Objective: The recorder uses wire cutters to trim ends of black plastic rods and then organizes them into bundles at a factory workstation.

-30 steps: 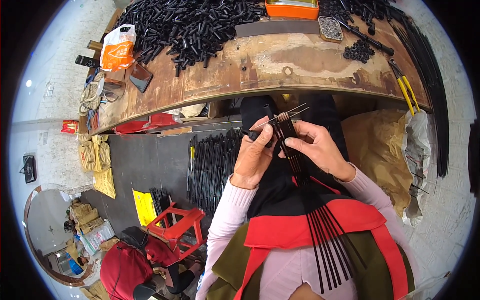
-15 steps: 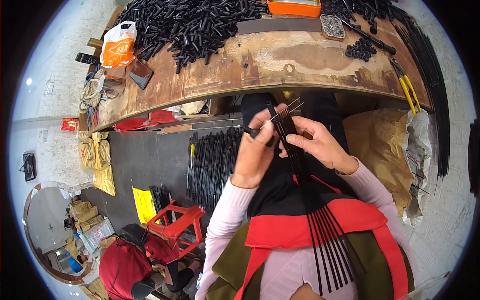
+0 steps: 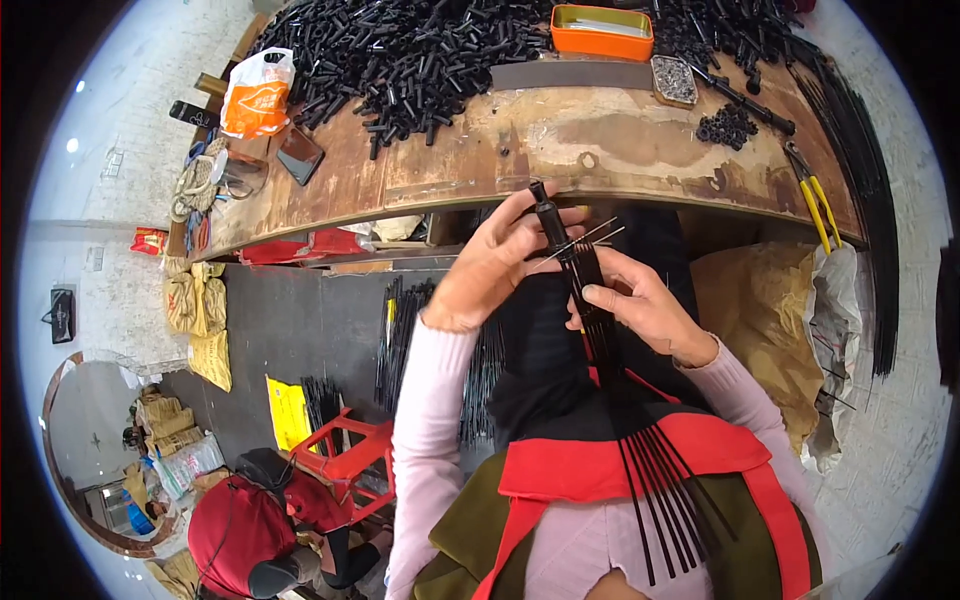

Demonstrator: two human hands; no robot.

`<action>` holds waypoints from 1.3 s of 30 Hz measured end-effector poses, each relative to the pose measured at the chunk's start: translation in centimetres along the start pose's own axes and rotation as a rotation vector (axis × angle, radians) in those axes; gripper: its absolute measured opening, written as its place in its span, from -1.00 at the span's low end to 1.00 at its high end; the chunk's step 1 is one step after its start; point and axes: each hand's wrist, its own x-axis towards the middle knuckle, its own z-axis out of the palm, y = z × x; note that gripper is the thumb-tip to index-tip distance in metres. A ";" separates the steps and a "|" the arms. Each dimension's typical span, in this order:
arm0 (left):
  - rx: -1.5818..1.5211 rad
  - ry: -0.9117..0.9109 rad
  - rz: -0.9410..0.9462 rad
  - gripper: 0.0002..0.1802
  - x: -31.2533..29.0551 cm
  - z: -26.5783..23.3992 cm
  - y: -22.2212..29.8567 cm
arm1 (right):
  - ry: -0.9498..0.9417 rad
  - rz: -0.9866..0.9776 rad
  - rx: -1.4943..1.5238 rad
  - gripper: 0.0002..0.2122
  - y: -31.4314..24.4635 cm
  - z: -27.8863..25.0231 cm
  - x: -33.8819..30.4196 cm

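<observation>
A bundle of thin black rods (image 3: 590,305), like umbrella ribs, stands over my lap, its lower ends fanned across my red and black apron. My right hand (image 3: 645,305) is closed round its upper part, thumb in front. At the top, a stepped black plastic tube (image 3: 549,222) is in line with the rods. My left hand (image 3: 490,262) is at this tube, thumb on its left side and fingers passing behind it. Several thin metal wires (image 3: 600,235) stick out sideways where tube and rods meet.
Ahead is a wooden workbench (image 3: 450,185) with a heap of black plastic tubes (image 3: 430,65), an orange box (image 3: 600,32) and yellow-handled pliers (image 3: 820,205). A red stool (image 3: 350,450) and a person in dark red (image 3: 240,535) are at lower left. A brown sack (image 3: 755,300) stands to the right.
My left hand has moved left and up, its fingers more spread. The black piece that was tilted in it no longer shows there; a larger tube now stands at the rods' top. My right hand keeps its hold.
</observation>
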 end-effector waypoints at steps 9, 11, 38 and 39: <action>0.387 0.409 0.169 -0.69 0.3 0.4 -0.3 | 0.039 -0.002 0.057 -0.59 0.1 0.3 0.2; 0.377 0.469 0.161 -0.67 0.2 0.5 -0.5 | 0.054 0.000 0.006 -0.59 0.1 0.4 0.2; 0.380 0.510 0.195 -0.52 -0.9 1.6 -1.5 | 0.031 0.038 0.065 -0.63 -0.4 0.4 0.3; 0.318 0.498 0.183 -0.45 -1.2 1.5 -1.4 | 0.032 0.037 0.066 -0.63 -0.4 0.3 0.3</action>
